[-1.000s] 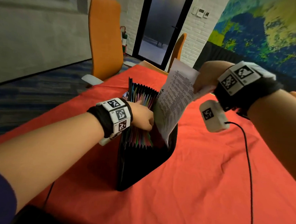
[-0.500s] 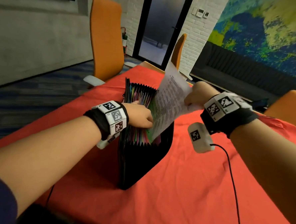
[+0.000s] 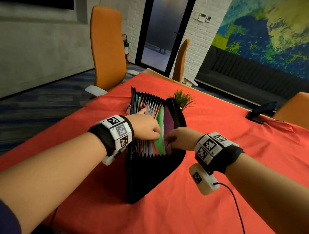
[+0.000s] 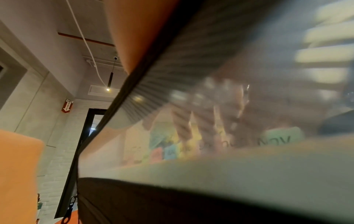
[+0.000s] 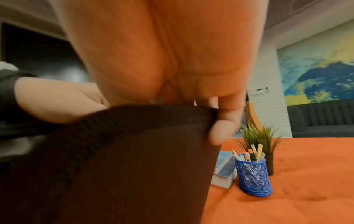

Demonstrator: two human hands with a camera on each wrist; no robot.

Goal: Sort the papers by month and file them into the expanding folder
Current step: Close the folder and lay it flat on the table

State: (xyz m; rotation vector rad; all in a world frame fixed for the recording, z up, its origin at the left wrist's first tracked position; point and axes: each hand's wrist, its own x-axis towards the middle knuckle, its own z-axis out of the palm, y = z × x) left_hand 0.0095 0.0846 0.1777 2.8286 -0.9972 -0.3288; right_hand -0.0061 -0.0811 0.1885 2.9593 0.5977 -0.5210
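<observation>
A black expanding folder (image 3: 152,174) stands open on the red tablecloth (image 3: 216,220), its coloured dividers (image 3: 150,105) fanned out. My left hand (image 3: 145,127) lies on top of the dividers, index finger stretched forward, thumb and other fingers curled round a bundle of them. My right hand (image 3: 179,140) reaches into the nearest right pocket beside the purple divider. In the right wrist view its thumb (image 5: 224,128) hangs outside the black cover (image 5: 124,159) and its fingers are hidden inside. No loose paper shows. The left wrist view looks through translucent plastic at blurred fingers (image 4: 182,125) and a tab reading NOV (image 4: 277,139).
Behind the folder stand a small potted plant (image 3: 183,98), a blue pen holder (image 5: 252,174) and a book (image 5: 226,169). A phone on a stand (image 3: 260,112) sits at the far right edge. Orange chairs (image 3: 107,47) ring the table. A cable (image 3: 235,203) trails from my right wrist.
The printed sheet my right hand held above the folder has gone down into a pocket and out of sight. My right hand followed it down. My left hand stayed on the dividers.
</observation>
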